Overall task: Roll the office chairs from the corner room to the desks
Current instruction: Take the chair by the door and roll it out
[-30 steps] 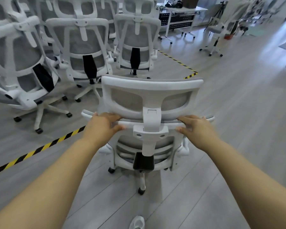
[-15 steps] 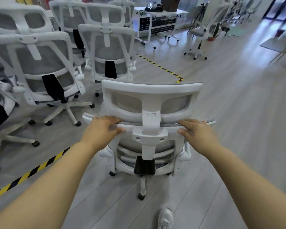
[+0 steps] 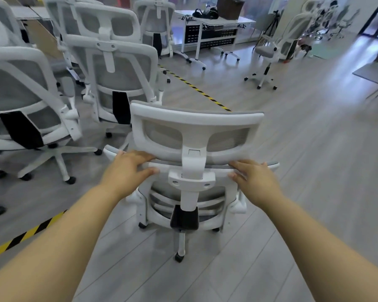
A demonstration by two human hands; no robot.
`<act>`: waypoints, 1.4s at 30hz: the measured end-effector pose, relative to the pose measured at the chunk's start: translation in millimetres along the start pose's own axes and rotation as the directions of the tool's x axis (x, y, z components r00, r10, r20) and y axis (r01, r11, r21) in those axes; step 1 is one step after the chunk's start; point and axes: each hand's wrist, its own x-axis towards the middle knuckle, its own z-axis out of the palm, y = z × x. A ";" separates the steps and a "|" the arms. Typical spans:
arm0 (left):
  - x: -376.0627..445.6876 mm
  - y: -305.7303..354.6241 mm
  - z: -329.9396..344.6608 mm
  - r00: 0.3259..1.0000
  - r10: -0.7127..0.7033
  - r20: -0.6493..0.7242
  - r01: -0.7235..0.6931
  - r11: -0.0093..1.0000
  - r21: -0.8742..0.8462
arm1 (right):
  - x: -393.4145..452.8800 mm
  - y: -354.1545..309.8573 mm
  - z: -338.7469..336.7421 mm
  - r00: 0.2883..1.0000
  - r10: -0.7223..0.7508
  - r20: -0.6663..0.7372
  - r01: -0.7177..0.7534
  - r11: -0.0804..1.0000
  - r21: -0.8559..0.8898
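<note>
Two hands, the left hand [image 3: 127, 171] and the right hand [image 3: 252, 178], and one chair in front [image 3: 196, 136]. At least five more chairs [image 3: 118, 68] beside it, one bench [image 3: 214, 25] far back.

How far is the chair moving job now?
Done: nothing confirmed, no chair visibly delivered to a desk. In hand: left hand and right hand grip one chair, just outside the striped tape. Left: several parked chairs wait behind it.

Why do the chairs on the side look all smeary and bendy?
Head view: the parked chairs at the left edge are motion-blurred and bowed by the wide-angle lens; the chair being pushed stays fairly sharp; window light glares off the floor at upper right.
</note>
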 end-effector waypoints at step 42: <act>762.2 72.1 150.2 0.996 -0.077 -0.046 0.081 0.992 0.096 | 770.2 261.1 -118.4 0.996 -0.091 0.022 0.089 0.992 0.093</act>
